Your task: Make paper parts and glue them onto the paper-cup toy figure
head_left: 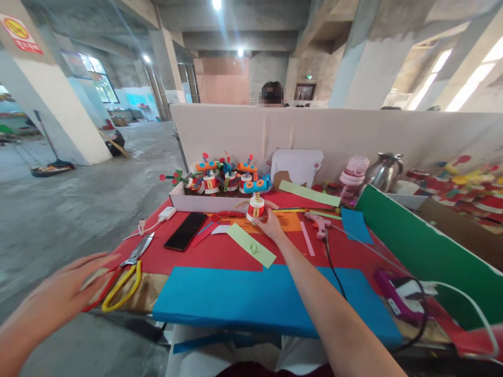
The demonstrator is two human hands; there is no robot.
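A paper-cup figure (256, 208) with a red-and-white body, coiled paper neck and arms and a blue tube head stands upright in the middle of the table, gripped at its right side by my right hand (270, 224). At the table's left edge, my left hand (65, 288) is somewhat blurred, fingers stretched out beside the red handle of large scissors (135, 254); the other handle is yellow. Whether the fingertips touch the scissors I cannot tell. Below the figure lies a light green paper strip (251, 245) with a small green curl on it.
Similar figures fill a white box (184, 201) behind. A black phone (185, 231) lies on the left, a pink glue gun (320, 225) with its cord on the right. Blue paper (236, 293) covers the front edge; a purple power strip (396, 298) and green panel (424, 241) stand right.
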